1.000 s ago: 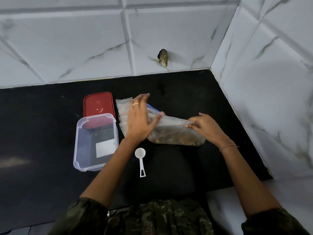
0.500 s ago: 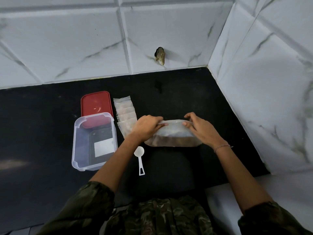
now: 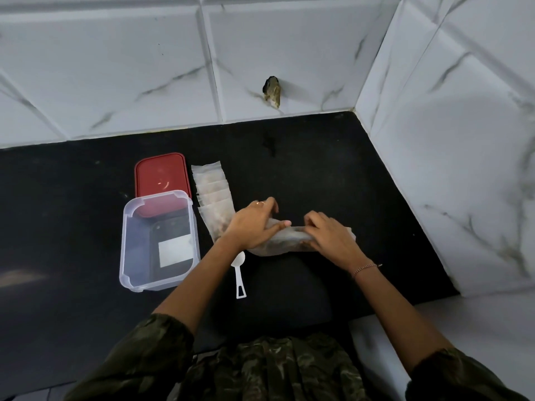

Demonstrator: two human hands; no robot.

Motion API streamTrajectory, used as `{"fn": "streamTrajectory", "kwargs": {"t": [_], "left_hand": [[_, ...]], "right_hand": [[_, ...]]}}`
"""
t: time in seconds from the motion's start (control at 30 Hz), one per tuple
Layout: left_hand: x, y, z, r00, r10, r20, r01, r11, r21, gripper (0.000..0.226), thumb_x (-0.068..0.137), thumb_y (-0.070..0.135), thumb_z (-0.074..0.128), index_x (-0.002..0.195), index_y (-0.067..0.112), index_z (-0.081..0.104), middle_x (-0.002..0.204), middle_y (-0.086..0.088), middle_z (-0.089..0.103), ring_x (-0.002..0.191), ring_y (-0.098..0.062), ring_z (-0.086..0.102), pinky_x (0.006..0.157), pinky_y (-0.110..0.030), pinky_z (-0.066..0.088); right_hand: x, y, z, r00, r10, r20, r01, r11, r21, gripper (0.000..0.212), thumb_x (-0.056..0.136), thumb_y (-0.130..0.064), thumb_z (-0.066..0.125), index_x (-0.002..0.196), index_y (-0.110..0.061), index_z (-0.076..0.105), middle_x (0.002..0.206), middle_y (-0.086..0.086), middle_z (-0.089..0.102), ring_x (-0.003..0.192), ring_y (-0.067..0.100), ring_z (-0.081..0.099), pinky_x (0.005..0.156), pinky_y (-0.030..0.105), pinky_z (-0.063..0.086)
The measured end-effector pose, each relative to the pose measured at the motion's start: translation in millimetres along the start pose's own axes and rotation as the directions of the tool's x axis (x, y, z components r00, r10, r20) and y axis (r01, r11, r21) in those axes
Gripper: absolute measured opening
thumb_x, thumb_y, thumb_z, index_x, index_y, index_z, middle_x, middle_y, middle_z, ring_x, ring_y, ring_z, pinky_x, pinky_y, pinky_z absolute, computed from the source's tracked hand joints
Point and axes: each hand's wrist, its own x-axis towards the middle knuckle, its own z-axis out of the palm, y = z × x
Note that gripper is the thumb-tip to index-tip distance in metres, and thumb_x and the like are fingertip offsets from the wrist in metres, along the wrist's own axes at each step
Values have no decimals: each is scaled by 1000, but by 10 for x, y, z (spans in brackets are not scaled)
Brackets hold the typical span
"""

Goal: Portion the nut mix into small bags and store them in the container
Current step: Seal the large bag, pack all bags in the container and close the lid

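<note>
A large clear bag of nut mix [image 3: 285, 241] lies on the black counter [image 3: 318, 169] in front of me. My left hand [image 3: 253, 224] grips the bag's top edge at its left end. My right hand [image 3: 330, 235] pinches the same edge at its right end, and both hands cover much of the bag. A fanned stack of small clear bags [image 3: 212, 195] lies just left of the big bag. A clear plastic container [image 3: 157, 241] stands open at the left, with its red lid [image 3: 162, 175] behind it. A white plastic scoop [image 3: 238, 274] lies below my left hand.
White marble-look tiles form the back wall and the right wall [image 3: 463, 169], which closes the counter off on the right. A small dark broken spot [image 3: 272, 91] sits in the back wall. The counter's front edge runs beside my camouflage sleeves.
My left hand came down from above the small bags onto the big bag's top edge. Both hands have closed in on that edge and drawn nearer each other.
</note>
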Motion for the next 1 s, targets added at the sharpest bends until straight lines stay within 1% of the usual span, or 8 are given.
{"fn": "streamTrajectory", "kwargs": {"t": [0.1,0.23,0.33,0.43,0.57,0.67,0.77,1.0], "left_hand": [[-74,52,36,977,213,-12,-201,935,292,64,82,77,35,112,23,51,113,2,55,105,-16,51,91,-37,41],[-36,44,160,963,260,68,-264,869,419,47,95,58,37,119,21,53,119,-1,56,111,-18,52,93,-36,36],[8,48,202,969,236,78,-247,880,405,40,101,46,34,119,18,56,117,-1,58,112,-18,54,91,-34,37],[47,56,221,979,187,86,-205,919,338,43,103,45,28,111,18,61,110,0,61,107,-16,56,90,-33,38],[101,67,246,987,131,95,-149,964,218,42,104,40,27,111,17,62,108,-3,65,106,-19,58,88,-34,40],[100,80,265,988,128,84,-141,974,179,36,104,38,28,115,14,53,109,-7,61,104,-21,55,82,-34,44],[86,71,278,988,127,84,-142,966,215,37,104,39,28,119,13,49,116,-8,58,108,-22,53,84,-34,45],[95,158,247,960,170,220,-238,913,331,39,97,43,44,124,15,46,119,-8,60,113,-24,54,93,-38,39]], "right_hand": [[-2,47,76,998,61,-13,-60,995,77,17,89,-22,60,98,-9,64,103,4,54,91,17,51,73,30,46],[63,72,73,978,200,58,-208,948,240,24,90,-36,56,100,-14,59,92,0,60,85,15,57,70,27,41],[162,71,42,955,290,65,-296,913,282,31,91,-46,50,97,-17,59,79,-4,61,70,10,56,65,28,42],[220,55,72,935,343,90,-355,893,278,47,95,-53,33,89,-19,65,72,-5,61,69,11,58,67,29,45],[171,92,200,981,192,3,-191,975,114,60,91,-60,17,103,-18,58,101,-3,56,92,14,51,74,26,40],[171,155,173,990,115,87,-124,987,103,65,89,-64,23,127,-19,50,119,-2,50,105,13,47,84,27,41],[234,179,113,975,67,212,-90,991,100,62,88,-62,39,134,-20,45,123,-2,51,111,12,47,90,27,40],[282,225,-52,911,115,396,-271,891,365,37,79,-50,67,102,-22,66,97,-6,66,87,5,59,81,27,49]]}}
